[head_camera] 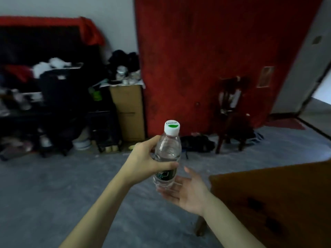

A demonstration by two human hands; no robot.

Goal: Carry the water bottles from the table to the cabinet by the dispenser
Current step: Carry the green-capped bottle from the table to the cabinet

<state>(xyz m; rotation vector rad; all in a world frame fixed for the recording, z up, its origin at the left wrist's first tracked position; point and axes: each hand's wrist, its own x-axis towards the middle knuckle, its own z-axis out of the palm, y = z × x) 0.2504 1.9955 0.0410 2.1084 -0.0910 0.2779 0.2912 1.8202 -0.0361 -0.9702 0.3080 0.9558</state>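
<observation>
We find the left hand [143, 161] wrapped round the middle of a water bottle [167, 154], thumb laid across the front just above the dark label, fingers curled behind. The bottle stands upright in the air, its white cap [172, 127] in place and the clear body apparently full, though blur limits certainty. The right hand [186, 192] lies beneath it, palm up and fingers spread; it appears to cradle or nearly touch the bottle's base, but we cannot tell whether contact is made. It grips nothing.

Outward from the hands, the corner of a wooden table [272, 199] sits low at the right, just beside the right forearm. No other bottles show on the visible part of it. Beyond lie a grey floor [53, 185], a dark wooden chair [232, 113] against a red wall [206, 59], a cardboard box [129, 111] and cluttered shelving at the left.

Our assessment: one bottle is off the table and in transit. Neither the cabinet nor the dispenser can be identified in view, so delivery is not yet made. How many bottles remain we cannot establish. Most of the carry, and the set-down, appear outstanding.
</observation>
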